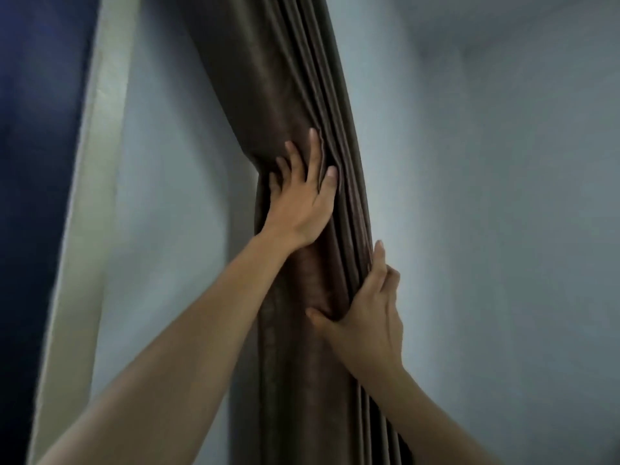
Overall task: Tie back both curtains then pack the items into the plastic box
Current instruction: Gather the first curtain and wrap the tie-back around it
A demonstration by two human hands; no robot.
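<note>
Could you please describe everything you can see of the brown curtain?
The brown curtain is a dark, slightly shiny fabric, gathered into a narrow bundle of vertical pleats hanging before a pale wall. It narrows at mid-height. The left hand presses flat on its front; lower, the right hand grips its right edge.

one brown curtain [285,78] is counted, gathered into a single bundle. two hands are seen on it, one left hand [302,203] and one right hand [369,317], and with them two bare forearms, one left forearm [201,313] and one right forearm [436,414]. five digits are made out on the left hand. on the right hand one thumb [317,318] and one straight forefinger [379,260] are counted. along the curtain's right edge perhaps six pleat ridges [339,112] are counted, the blur leaving that number unsure. one pale wall [503,162] is seen behind, one cream strip [100,129] at the left, and one dark blue area [33,129] beside it
</note>
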